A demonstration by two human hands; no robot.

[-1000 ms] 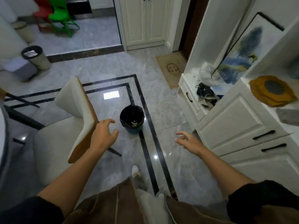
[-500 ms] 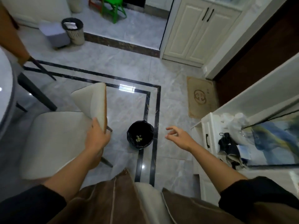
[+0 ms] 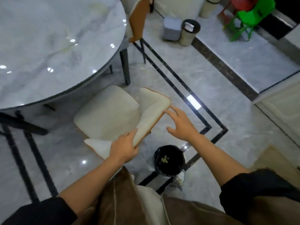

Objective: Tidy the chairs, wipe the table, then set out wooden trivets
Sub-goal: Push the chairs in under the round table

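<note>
A cream chair [image 3: 107, 114] with a tan-edged backrest stands in front of me, its seat partly under the round grey marble table [image 3: 48, 46]. My left hand [image 3: 125, 147] grips the lower end of the backrest's top edge. My right hand [image 3: 180, 123] is spread, its fingertips touching the backrest's far corner. A second chair [image 3: 138, 20] with an orange back stands at the table's far side.
A black bin [image 3: 168, 159] with scraps sits on the floor just right of my legs. Farther off are a woven waste basket [image 3: 189, 32], a grey box [image 3: 172, 30], green and red plastic chairs [image 3: 243, 23], and a white cabinet [image 3: 282, 111] at right.
My view swung left, bringing the table into sight. My right hand moved from mid-air to the chair's backrest corner. My left hand stays on the backrest.
</note>
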